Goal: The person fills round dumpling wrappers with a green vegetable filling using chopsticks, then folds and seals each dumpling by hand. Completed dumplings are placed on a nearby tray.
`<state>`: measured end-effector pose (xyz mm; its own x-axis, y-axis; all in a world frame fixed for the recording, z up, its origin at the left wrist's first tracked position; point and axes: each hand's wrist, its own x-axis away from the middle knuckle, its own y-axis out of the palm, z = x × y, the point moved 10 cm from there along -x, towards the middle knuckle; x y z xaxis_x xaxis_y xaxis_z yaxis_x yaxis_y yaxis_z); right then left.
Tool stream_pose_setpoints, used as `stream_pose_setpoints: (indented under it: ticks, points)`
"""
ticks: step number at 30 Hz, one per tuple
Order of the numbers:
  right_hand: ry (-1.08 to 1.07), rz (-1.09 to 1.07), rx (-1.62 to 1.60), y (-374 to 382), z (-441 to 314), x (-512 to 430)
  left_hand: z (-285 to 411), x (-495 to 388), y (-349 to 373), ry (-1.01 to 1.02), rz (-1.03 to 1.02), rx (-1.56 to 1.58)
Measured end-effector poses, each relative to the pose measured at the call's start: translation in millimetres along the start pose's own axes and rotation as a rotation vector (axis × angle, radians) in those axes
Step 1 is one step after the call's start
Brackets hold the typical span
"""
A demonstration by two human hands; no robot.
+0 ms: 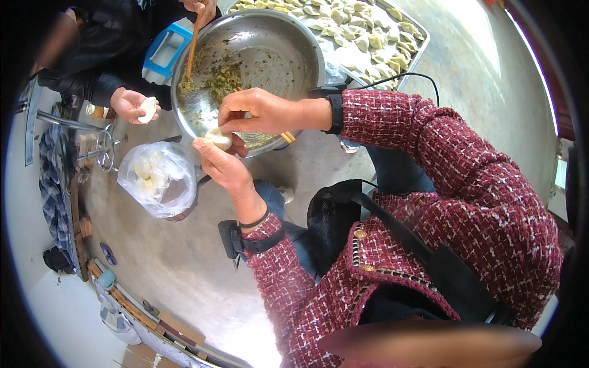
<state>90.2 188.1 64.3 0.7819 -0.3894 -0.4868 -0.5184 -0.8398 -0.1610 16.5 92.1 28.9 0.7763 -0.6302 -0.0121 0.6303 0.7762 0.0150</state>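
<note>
My left hand [228, 165] holds a white dumpling [219, 138] in its fingers, over the near rim of a large stainless steel basin [280, 60]. At the dumpling's upper edge, the thumb and a fingertip of my right hand [260, 110] pinch the dough. Wooden chopsticks [288, 137] pass beneath my right hand, their tips close to the filling; whether the palm grips them is hidden. Chopped green filling [224, 79] lies in a heap in the basin, with smears on the wall around it.
Opposite, another person's hand [129, 106] holds a round wrapper [148, 109]; their other hand [202, 8] grips chopsticks [193, 43] in the basin. A plastic-lined container [158, 184] holds pale wrappers. Many dumplings [363, 27] cover a tray [421, 53]. A blue-rimmed box [168, 50] stands beside the basin.
</note>
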Motion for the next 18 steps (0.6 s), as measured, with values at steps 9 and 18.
stream_pose_setpoints:
  ticks: [9,18]
  points:
    - [0.022,0.068,0.005,-12.8,5.4,-5.3,14.5,3.2,-4.8,0.136,0.017,-0.026]
    - [0.357,-0.145,-0.119,-2.3,38.3,1.0,23.1,0.1,-6.6,0.312,0.028,-0.533]
